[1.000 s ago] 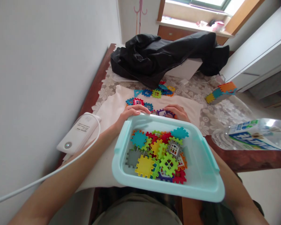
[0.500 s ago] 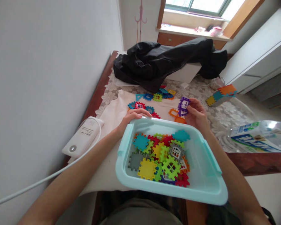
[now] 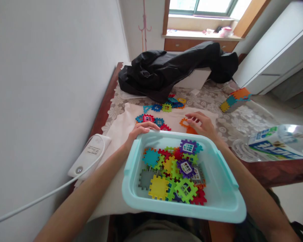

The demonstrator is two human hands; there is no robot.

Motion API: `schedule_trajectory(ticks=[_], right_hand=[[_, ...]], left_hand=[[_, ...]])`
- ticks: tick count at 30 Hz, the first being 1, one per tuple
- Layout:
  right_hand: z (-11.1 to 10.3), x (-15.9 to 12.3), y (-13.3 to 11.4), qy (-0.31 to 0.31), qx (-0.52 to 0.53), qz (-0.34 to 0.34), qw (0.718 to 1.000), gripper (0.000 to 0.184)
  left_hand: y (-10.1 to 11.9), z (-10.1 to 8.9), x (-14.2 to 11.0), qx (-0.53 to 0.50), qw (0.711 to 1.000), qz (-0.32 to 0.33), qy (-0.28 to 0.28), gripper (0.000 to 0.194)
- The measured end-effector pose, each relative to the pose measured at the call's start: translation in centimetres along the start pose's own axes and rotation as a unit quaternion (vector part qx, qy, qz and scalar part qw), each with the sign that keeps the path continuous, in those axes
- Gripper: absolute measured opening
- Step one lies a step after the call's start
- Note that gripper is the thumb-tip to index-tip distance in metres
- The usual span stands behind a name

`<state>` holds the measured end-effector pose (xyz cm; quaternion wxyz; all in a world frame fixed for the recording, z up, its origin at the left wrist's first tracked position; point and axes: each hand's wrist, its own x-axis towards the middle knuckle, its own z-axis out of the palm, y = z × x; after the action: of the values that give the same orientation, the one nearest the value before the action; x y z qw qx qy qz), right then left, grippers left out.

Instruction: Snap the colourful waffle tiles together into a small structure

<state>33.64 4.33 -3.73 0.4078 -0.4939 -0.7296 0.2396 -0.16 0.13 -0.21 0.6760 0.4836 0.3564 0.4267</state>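
My left hand (image 3: pixel 140 131) grips the far left rim of a light-blue plastic basin (image 3: pixel 181 210). Jumbled inside are interlocking toy tiles, among them a yellow tile (image 3: pixel 158 187), a green window tile (image 3: pixel 186 190) and a turquoise tile (image 3: pixel 151 157). Two purple window tiles, one farther back (image 3: pixel 188 147) and one nearer (image 3: pixel 186 168), lie on top of the pile. Beyond the far right rim, my right hand (image 3: pixel 204 124) is empty, its fingers apart, beside orange tiles (image 3: pixel 184 122) on the cream cloth. The basin's wall partly hides those tiles.
More tiles lie on the cloth, including a red window tile (image 3: pixel 148 118) and a green one (image 3: pixel 167 107). A black garment (image 3: pixel 154 74) covers things at the back. To the right are a tile-built block (image 3: pixel 236 99) and a plastic bottle (image 3: pixel 285 141); a white corded device (image 3: pixel 89 154) sits left.
The purple window tiles left my right hand and now lie in the basin. My right hand has opened and shifted left, towards the orange tiles. My left hand stays on the rim.
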Motion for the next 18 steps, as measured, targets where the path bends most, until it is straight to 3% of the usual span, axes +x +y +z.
schedule_trajectory(ticks=[5, 10, 12, 16, 18], right_hand=[[1.5, 0.0, 3.2, -0.064, -0.207, -0.028, 0.976, 0.052], [1.8, 0.1, 2.7, -0.093, -0.187, -0.039, 0.977, 0.023], [1.5, 0.3, 2.1, -0.087, -0.157, -0.044, 0.983, 0.021], [-0.1, 0.3, 0.7, -0.058, -0.158, -0.045, 0.985, 0.040], [-1.3, 0.0, 0.1, -0.086, -0.190, -0.040, 0.977, 0.055]], left_hand=[[0.5, 0.1, -0.1, 0.019, 1.000, 0.000, 0.018, 0.030], [0.8, 0.2, -0.4, 0.063, 0.997, 0.025, 0.030, 0.028], [0.7, 0.1, -0.4, 0.072, 0.996, 0.031, 0.030, 0.028], [0.1, -0.3, -0.4, 0.059, 0.998, 0.019, 0.028, 0.032], [-0.1, -0.5, -0.3, 0.063, 0.997, 0.018, 0.028, 0.032]])
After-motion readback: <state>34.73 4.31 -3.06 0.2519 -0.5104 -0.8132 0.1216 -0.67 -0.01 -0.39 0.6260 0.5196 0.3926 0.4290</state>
